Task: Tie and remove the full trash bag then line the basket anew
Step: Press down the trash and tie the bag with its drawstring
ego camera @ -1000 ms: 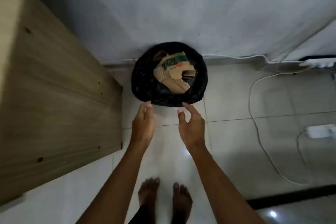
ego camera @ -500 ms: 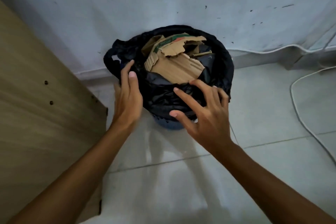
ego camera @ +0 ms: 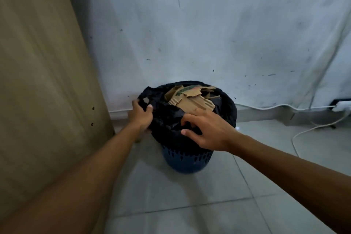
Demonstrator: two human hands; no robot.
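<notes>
Since it's only the head cam to go on: the blue basket sits on the tile floor against the wall, beside a wooden cabinet. Its black trash bag is stuffed with cardboard poking above the rim. The left hand is closed on the bag's left handle loop, probably to free it for tying. The right hand has its fingers curled into the near edge, apparently gathering plastic, though a firm grip isn't clear.
</notes>
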